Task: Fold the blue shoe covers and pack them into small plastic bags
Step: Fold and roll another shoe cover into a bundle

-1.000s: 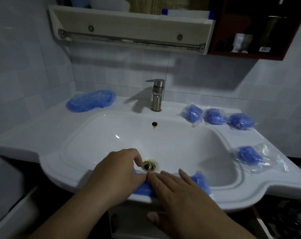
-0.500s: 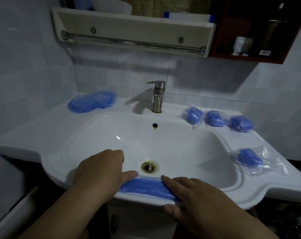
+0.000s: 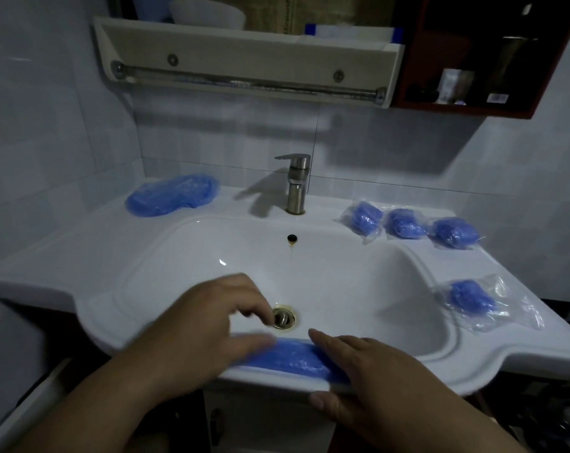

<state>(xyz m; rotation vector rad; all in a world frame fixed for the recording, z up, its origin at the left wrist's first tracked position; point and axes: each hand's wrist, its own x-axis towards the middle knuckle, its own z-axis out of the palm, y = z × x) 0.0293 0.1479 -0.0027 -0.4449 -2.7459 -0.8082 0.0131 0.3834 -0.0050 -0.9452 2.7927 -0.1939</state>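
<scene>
R hand [image 3: 368, 377] is nearest. Its fingers are straight & flat, pressing the right end of the shoe cover [image 3: 286, 358], w/ the thumb tucked under the front edge of the bench [image 3: 64, 256]. L hand [image 3: 205, 328] is blurred. Its fingers are loosely bent and raised over the basin by the drain [image 3: 283, 317], and its thumb lies on the cover's left end. It grips nothing as far as I can tell. The cover is a narrow blue strip along the near rim, btw both hands.

Handling, my guess: thin film, v. light, limp, slippery on the glaze, prob. springs open if released. Best to pin one end flat, pinch the other w/ thumb + forefinger and fold over.

Vs 0.5 s ago, the L hand lay flat at the strip's left end. Now its fingers are lifted & shifted right twd the drain. R hand and strip approx unchanged.

Farther right is a lone bag [image 3: 469, 297] w/ a blue bundle. Far right is a row of bags [image 3: 404, 223], filled. The tap [image 3: 296, 184] is far centre and the unfolded pile [image 3: 172, 194] far left.
</scene>
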